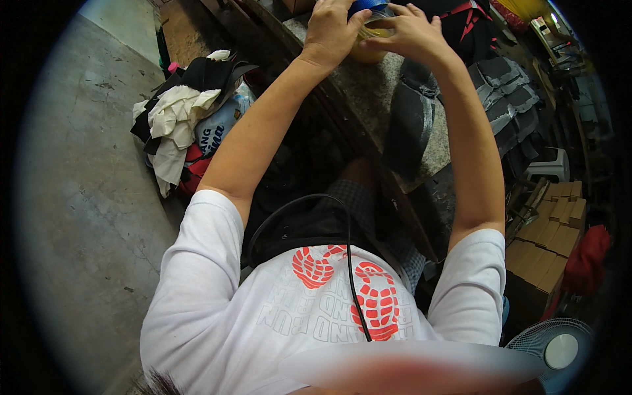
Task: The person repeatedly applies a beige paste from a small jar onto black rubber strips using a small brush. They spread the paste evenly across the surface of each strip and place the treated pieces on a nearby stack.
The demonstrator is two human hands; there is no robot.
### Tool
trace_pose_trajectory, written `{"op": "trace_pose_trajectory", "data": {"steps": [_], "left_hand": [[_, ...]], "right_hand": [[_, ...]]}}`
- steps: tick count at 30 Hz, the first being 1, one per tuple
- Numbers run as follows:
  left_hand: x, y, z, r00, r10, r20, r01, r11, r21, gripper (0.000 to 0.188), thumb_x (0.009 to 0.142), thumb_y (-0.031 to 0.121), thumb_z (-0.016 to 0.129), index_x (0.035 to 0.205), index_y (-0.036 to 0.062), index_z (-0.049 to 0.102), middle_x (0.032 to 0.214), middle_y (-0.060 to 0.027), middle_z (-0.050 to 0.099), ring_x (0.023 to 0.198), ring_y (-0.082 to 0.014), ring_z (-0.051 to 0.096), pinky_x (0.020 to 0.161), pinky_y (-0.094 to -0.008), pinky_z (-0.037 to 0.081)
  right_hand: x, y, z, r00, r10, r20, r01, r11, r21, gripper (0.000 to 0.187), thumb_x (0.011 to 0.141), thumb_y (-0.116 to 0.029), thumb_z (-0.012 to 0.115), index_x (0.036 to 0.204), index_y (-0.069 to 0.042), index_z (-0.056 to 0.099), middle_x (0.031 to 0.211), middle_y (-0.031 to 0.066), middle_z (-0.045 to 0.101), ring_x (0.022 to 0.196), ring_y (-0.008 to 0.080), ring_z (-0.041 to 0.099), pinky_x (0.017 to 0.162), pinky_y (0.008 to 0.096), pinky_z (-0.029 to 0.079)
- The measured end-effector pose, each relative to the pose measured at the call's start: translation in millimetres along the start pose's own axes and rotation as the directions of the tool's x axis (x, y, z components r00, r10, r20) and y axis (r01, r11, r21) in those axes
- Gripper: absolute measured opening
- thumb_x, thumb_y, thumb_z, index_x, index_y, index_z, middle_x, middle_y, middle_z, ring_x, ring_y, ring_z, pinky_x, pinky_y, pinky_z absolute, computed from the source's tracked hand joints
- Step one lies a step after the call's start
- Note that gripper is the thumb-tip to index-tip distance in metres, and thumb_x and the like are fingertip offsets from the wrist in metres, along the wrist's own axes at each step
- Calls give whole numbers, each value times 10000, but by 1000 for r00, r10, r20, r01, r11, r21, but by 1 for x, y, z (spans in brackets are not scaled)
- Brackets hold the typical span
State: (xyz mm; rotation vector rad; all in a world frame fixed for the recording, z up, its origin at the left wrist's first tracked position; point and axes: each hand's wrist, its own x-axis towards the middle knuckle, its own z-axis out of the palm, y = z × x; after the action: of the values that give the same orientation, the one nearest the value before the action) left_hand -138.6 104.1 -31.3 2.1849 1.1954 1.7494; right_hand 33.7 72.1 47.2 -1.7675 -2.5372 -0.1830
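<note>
At the far edge of the view, a clear round jar (370,54) with yellowish contents and a blue top stands on a speckled stone slab (359,82). My left hand (329,29) is closed against its left side, the thumb near the blue part. From the right, my right hand (416,33) curves its fingers and thumb about the jar. The frame's top edge cuts off part of the jar and some fingertips. Just nearer than my right hand lies a dark, curved flat piece (409,125) on the slab.
Stacked grey-black pieces (503,99) lie right of my right forearm. Cloth scraps (178,118) and a printed bag (220,125) are heaped at left, beside the concrete floor (99,197). Cardboard boxes (546,230), a white stool (552,164) and a fan (559,351) stand at right.
</note>
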Motion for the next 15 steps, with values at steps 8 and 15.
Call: {"op": "trace_pose_trajectory", "data": {"steps": [8,15], "left_hand": [[-2,6,-7,992,124,40,-124,992,-7,325,910,139,693,1201,-3,670,1139,-206,677,1091,-386,609,994,-455,468],[-20,40,-28,974,223,-47,-207,951,230,510,865,182,744,1355,106,622,1362,-197,565,1266,-390,489,1101,-494,376]], "right_hand": [[-35,8,-25,991,33,-129,-27,999,44,513,781,-640,746,1043,-205,817,1446,145,570,1413,364,414,1099,675,287],[-125,45,-39,896,-94,-434,253,912,324,425,940,-520,674,1190,-193,780,1450,78,607,1452,306,437,1183,489,344]]}}
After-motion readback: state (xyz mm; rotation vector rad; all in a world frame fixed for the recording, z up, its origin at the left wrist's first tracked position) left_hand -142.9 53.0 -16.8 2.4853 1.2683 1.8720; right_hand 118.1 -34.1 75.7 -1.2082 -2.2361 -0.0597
